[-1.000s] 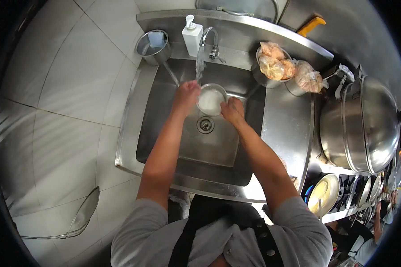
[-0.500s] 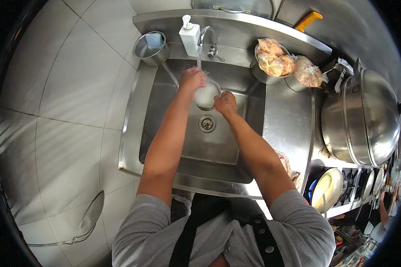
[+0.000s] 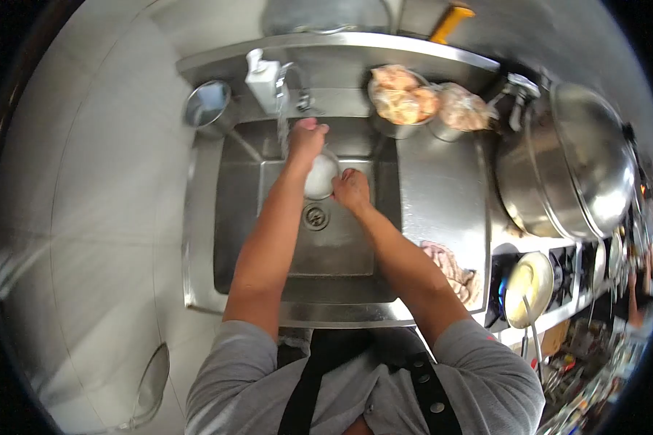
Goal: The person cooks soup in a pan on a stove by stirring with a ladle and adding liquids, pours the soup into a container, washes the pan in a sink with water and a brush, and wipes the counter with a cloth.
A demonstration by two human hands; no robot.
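A small round bowl [image 3: 321, 178] with cloudy white contents is over the steel sink [image 3: 319, 254], above the drain [image 3: 315, 217]. My right hand [image 3: 352, 190] grips its right rim. My left hand [image 3: 307, 141] is above the bowl's upper left edge, fingers curled together; what they hold, if anything, is hidden. Water runs from the tap [image 3: 288, 71] just left of that hand.
A white pump bottle [image 3: 265, 81] and a steel pot with a blue sponge [image 3: 212, 96] stand behind the sink. Bagged food [image 3: 401, 94] fills containers at right. A crumpled cloth [image 3: 453, 272], a large domed pot [image 3: 566, 163] and a pan on a lit burner [image 3: 528, 290] are further right.
The view has shifted and blurred, so the sink sits further left. My left hand is now to the right of the water stream instead of under it. My right hand still grips the bowl.
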